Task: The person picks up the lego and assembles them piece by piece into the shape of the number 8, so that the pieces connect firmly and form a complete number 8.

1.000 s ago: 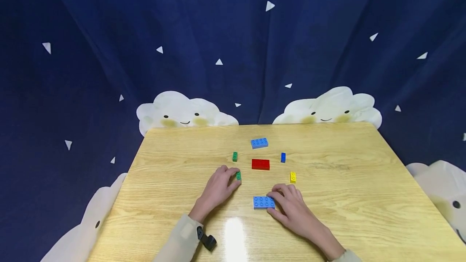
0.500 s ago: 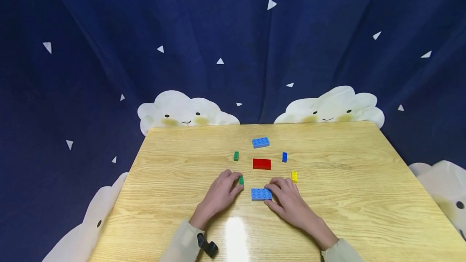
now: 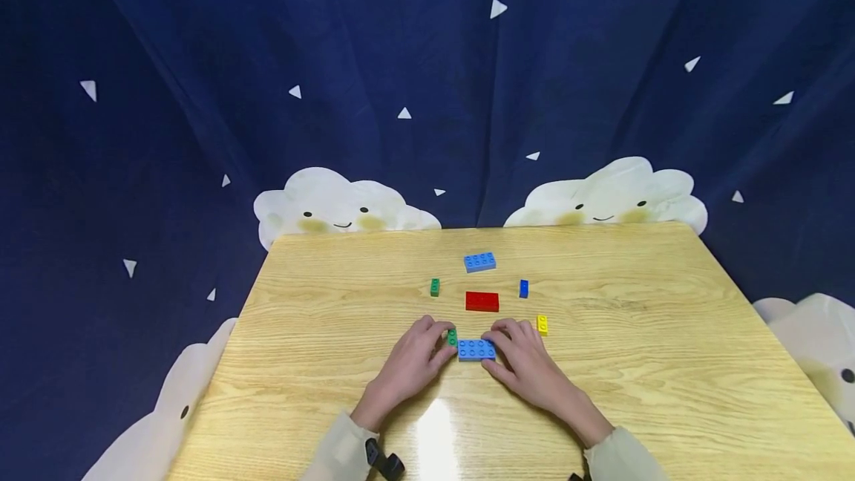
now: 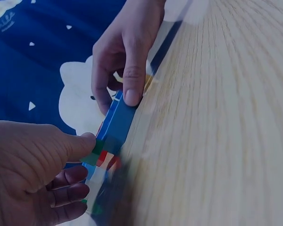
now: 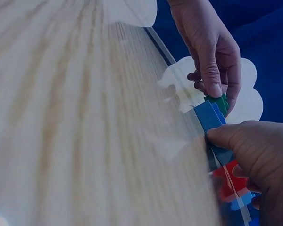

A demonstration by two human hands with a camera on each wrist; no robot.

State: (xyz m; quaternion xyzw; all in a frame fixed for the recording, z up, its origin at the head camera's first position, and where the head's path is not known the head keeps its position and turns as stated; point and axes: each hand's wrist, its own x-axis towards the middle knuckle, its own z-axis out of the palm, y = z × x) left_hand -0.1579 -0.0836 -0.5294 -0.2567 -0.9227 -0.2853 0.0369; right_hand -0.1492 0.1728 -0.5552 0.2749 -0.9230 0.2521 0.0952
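Left hand (image 3: 412, 357) pinches a small green brick (image 3: 452, 338) between thumb and finger. Right hand (image 3: 528, 362) grips the right end of a light-blue eight-stud brick (image 3: 476, 350), thumb on near side, fingers on far. Green brick sits just beside the blue one's left end; cannot tell whether they touch. Beyond, on the wooden table (image 3: 320, 303): red brick (image 3: 482, 301), second light-blue brick (image 3: 479, 262), second green (image 3: 435, 287), small dark-blue (image 3: 524, 289). Yellow brick (image 3: 542, 325) lies near right hand.
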